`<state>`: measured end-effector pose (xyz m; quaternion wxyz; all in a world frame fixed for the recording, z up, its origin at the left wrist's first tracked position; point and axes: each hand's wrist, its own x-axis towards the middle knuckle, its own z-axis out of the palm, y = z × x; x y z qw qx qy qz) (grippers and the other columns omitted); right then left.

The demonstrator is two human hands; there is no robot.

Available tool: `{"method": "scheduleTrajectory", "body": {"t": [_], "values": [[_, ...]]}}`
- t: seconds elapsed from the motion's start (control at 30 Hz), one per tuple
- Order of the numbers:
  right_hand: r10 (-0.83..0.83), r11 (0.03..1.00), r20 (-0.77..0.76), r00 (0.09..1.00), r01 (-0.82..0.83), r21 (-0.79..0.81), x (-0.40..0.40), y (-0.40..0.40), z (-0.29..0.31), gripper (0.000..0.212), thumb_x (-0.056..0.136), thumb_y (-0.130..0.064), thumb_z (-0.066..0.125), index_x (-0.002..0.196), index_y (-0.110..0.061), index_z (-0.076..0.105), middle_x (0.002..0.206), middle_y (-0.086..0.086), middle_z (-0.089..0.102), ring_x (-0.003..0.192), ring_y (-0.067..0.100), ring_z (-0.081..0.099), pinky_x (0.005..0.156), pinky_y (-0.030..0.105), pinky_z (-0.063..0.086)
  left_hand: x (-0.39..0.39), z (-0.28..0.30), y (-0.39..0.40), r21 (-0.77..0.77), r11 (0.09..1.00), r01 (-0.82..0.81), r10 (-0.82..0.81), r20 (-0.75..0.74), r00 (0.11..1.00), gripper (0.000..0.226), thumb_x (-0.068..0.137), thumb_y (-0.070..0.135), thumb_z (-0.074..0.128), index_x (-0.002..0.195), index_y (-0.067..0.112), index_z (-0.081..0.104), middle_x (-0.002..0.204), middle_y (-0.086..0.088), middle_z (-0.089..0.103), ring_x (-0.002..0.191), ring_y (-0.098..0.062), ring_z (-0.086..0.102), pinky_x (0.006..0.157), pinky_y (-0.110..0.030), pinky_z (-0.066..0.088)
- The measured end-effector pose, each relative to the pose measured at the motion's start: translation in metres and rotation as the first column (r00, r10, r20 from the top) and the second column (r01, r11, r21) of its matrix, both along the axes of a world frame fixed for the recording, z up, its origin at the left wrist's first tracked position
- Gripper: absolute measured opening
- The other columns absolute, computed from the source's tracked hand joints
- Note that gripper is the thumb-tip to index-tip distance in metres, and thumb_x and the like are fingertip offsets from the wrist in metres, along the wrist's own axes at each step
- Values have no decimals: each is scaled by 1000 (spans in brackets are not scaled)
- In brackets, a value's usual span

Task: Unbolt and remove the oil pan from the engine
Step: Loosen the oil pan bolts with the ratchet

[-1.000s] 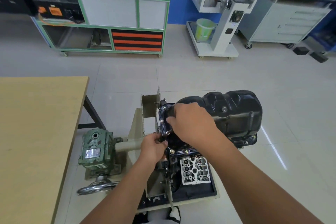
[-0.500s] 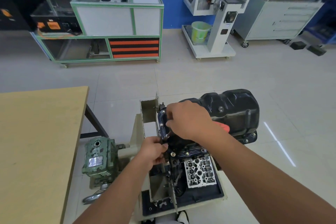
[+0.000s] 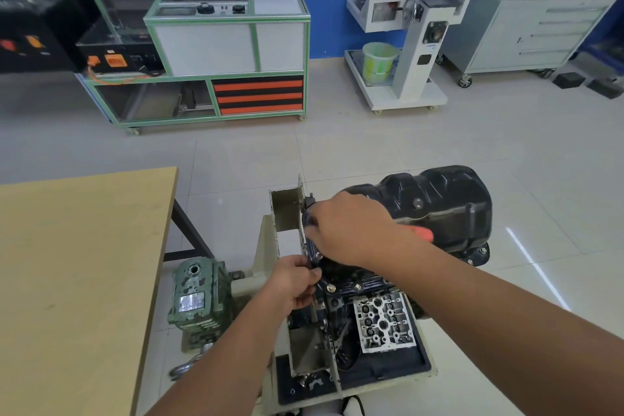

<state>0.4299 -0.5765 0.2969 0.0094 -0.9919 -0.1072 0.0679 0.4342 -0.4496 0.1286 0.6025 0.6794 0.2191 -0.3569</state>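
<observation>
**Trainee:** Two hands on it, then. How will the oil pan (image 3: 439, 203) handle once it comes away?

**Instructor:** There is only the head view, so judge from that. The pan sits on top of the upturned engine (image 3: 358, 290), which is clamped in the stand (image 3: 266, 267) beside the wooden table (image 3: 77, 267). It looks like pressed sheet metal, painted glossy black, deep and ribbed at the far end, with a flat bolted flange all round. Expect it to be stiff, moderately heavy, and slippery if oil is on it.

**Trainee:** Where should I take hold?

**Instructor:** By the flange on two opposite sides, not the smooth domed sump. The flange edge is thin and likely sharp, so grip it squarely and lift level.

**Trainee:** And my hands now?

**Instructor:** Your right hand (image 3: 351, 230) lies over the pan's near-left corner, fingers curled down onto the rim. A red handle (image 3: 422, 232) pokes out behind your wrist, but I cannot tell whether you grip it. Your left hand (image 3: 293, 280) is curled at the flange's lower-left edge, fingertips pinching something small there that I cannot make out.

**Trainee:** Any bolts left?

**Instructor:** Several bolt heads (image 3: 331, 288) show along the near flange, so the pan looks fastened yet.
</observation>
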Motion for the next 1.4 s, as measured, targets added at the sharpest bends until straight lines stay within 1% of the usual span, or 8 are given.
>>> {"method": "scheduleTrajectory", "body": {"t": [0.13, 0.3, 0.4, 0.47, 0.7, 0.9, 1.27, 1.4], "values": [[-72, 997, -59, 996, 73, 9, 1, -2, 2, 15, 101, -27, 53, 107, -18, 63, 102, 8, 65, 78, 27, 55, 56, 32, 37, 1, -2, 1, -19, 1000, -15, 15, -8, 1000, 19, 97, 6, 70, 109, 20, 66, 72, 0, 63, 61, -15, 57, 69, -34, 55], [246, 969, -69, 967, -244, 37, -9, -3, 8, 27, 87, -16, 65, 107, -28, 54, 99, 0, 58, 82, 26, 57, 61, 34, 37, -1, -4, 3, -23, 1000, -9, 9, -2, 1000, 18, 97, 7, 70, 110, 19, 69, 63, 4, 63, 57, -12, 58, 67, -32, 56], [90, 996, -28, 996, -89, 19, -8, 1, 4, 14, 99, -34, 57, 107, -23, 56, 93, 5, 57, 85, 31, 63, 57, 34, 39, -1, -5, 2, -30, 999, -30, 30, -8, 1000, 20, 96, 8, 72, 111, 20, 68, 69, 2, 64, 61, -14, 59, 68, -33, 56], [-33, 999, -58, 998, 31, -41, -5, 0, 3, 31, 105, -44, 48, 114, -17, 62, 100, 9, 63, 80, 29, 57, 51, 33, 33, -2, -6, 2, -34, 998, -46, 46, -12, 999, 19, 96, 9, 73, 107, 23, 67, 75, 1, 66, 64, -15, 60, 69, -34, 56], [-1, 986, -114, 994, 20, 165, -7, -4, 10, 29, 85, -9, 62, 109, -26, 58, 98, 1, 63, 90, 29, 60, 65, 35, 47, -3, -5, 2, -51, 997, -54, 53, -10, 999, 23, 95, 10, 75, 113, 22, 68, 84, -1, 68, 70, -17, 62, 66, -34, 54], [-169, 982, -84, 982, 174, 66, 1, -6, 5, 29, 104, -40, 49, 114, -17, 63, 109, 10, 65, 87, 29, 57, 66, 36, 42, -3, -7, 2, -55, 996, -76, 76, -8, 997, 21, 94, 9, 75, 105, 25, 66, 84, -1, 69, 68, -16, 62, 65, -32, 54], [-8, 979, -29, 1000, 14, 202, -14, -10, 4, 25, 86, -16, 69, 105, -25, 55, 96, -1, 63, 89, 27, 61, 66, 35, 47, -3, -8, 0, -67, 995, -79, 80, 4, 997, 23, 95, 9, 74, 109, 25, 66, 87, -1, 69, 67, -17, 62, 70, -35, 54], [-119, 988, -88, 989, 127, 85, -9, -9, 2, 29, 101, -46, 54, 111, -20, 61, 102, 5, 64, 91, 29, 63, 60, 34, 39, -3, -10, 0, -63, 995, -82, 83, 20, 996, 21, 95, 11, 74, 108, 26, 68, 84, 0, 70, 66, -16, 62, 67, -34, 53]]}}
